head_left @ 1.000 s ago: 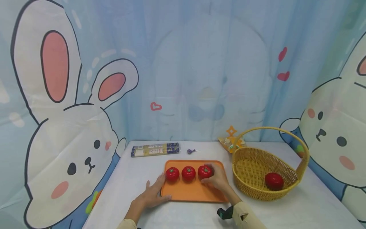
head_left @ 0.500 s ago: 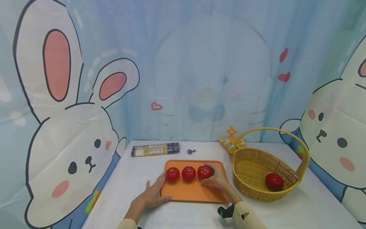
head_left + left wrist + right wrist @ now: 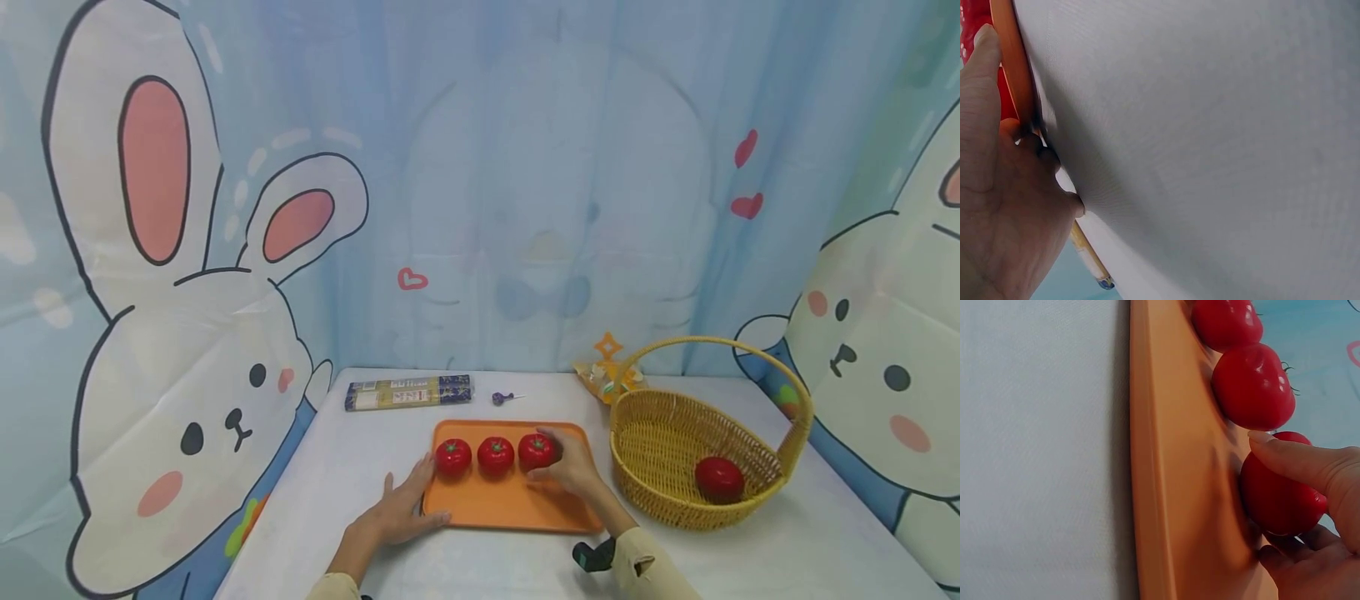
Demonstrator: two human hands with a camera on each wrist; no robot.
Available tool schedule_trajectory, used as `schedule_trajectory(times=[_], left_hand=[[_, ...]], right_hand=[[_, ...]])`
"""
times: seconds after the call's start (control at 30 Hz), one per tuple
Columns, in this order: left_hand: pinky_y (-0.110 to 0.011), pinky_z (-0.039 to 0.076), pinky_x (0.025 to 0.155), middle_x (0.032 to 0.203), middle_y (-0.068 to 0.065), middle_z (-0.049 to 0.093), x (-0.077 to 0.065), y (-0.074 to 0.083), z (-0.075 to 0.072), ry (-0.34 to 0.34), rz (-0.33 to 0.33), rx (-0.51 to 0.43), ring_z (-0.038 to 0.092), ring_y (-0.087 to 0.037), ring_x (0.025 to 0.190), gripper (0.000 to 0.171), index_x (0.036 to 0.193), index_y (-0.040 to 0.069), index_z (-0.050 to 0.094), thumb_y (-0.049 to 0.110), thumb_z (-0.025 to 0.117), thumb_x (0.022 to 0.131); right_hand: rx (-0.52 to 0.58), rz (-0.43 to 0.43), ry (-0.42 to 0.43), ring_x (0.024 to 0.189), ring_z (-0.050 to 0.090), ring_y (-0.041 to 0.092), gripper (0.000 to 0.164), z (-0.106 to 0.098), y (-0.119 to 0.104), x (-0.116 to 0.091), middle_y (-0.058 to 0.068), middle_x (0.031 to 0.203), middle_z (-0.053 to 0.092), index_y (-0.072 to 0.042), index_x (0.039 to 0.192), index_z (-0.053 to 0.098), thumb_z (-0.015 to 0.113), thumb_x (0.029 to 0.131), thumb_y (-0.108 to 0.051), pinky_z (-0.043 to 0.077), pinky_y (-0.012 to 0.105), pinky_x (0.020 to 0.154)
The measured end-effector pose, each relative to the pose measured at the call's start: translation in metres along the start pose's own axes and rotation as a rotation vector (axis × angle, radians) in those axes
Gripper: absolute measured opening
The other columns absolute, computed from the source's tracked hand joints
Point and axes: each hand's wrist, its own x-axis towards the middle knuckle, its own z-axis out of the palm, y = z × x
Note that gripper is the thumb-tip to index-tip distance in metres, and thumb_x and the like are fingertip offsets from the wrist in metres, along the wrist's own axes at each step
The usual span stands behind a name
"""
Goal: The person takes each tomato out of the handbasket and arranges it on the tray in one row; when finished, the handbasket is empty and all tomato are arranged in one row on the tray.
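Three red tomatoes stand in a row on an orange tray (image 3: pixel 510 510): a left tomato (image 3: pixel 453 457), a middle tomato (image 3: pixel 496 456) and a right tomato (image 3: pixel 536 452). My right hand (image 3: pixel 572 467) grips the right tomato, thumb on one side and fingers on the other; the right wrist view shows this tomato (image 3: pixel 1282 490) resting at the tray surface. Against the tray's left edge lies my left hand (image 3: pixel 401 508), fingers extended and spread. Its thumb (image 3: pixel 984 53) reaches over the orange rim (image 3: pixel 1013 59) in the left wrist view, where its other fingertips are partly hidden.
A yellow wicker basket (image 3: pixel 652 433) with a tall handle stands right of the tray, holding a dark red round fruit (image 3: pixel 719 480). Behind the tray lie a long flat package (image 3: pixel 408 392) and a small purple item (image 3: pixel 500 398). A yellow snack bag (image 3: pixel 600 379) sits behind the basket.
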Motion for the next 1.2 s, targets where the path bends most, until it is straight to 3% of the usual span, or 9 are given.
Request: schedule_trajectory(times=[0.53, 0.93, 1.07, 1.2], left_hand=[[-0.076, -0.011, 0.125, 0.180, -0.015, 0.016, -0.004, 0.010, -0.005, -0.021, 0.001, -0.014, 0.013, -0.043, 0.165, 0.107, 0.173, 0.010, 0.019, 0.067, 0.068, 0.097], [-0.077, -0.008, 0.125, 0.180, -0.016, 0.016, -0.008, 0.012, -0.007, -0.044, -0.031, -0.012, 0.014, -0.042, 0.166, 0.104, 0.173, 0.007, 0.020, 0.061, 0.070, 0.099], [-0.077, -0.009, 0.125, 0.180, -0.017, 0.016, -0.008, 0.010, -0.005, -0.035, -0.005, -0.015, 0.014, -0.044, 0.165, 0.105, 0.173, 0.008, 0.019, 0.063, 0.069, 0.099], [-0.077, -0.010, 0.124, 0.180, -0.016, 0.016, -0.006, 0.008, -0.004, -0.025, 0.007, -0.018, 0.013, -0.042, 0.166, 0.106, 0.173, 0.009, 0.019, 0.065, 0.068, 0.098]], right_hand=[[0.039, 0.004, -0.012, 0.137, 0.058, 0.049, 0.072, -0.004, -0.003, -0.005, 0.027, 0.144, 0.064, 0.006, 0.144, 0.062, 0.093, 0.079, 0.002, 0.045, 0.063, 0.117], [0.008, 0.006, -0.042, 0.138, 0.058, 0.050, 0.084, -0.004, -0.006, -0.011, 0.028, 0.147, 0.063, 0.005, 0.150, 0.056, 0.096, 0.076, 0.000, 0.046, 0.063, 0.116], [-0.105, -0.047, -0.087, 0.134, 0.060, 0.050, 0.083, -0.023, -0.027, -0.017, 0.030, 0.145, 0.063, 0.004, 0.151, 0.054, 0.097, 0.080, -0.007, 0.053, 0.061, 0.110], [-0.208, -0.142, -0.239, 0.113, 0.073, 0.042, 0.068, -0.063, -0.063, -0.027, 0.027, 0.126, 0.072, 0.005, 0.140, 0.060, 0.094, 0.083, -0.009, 0.064, 0.052, 0.093]])
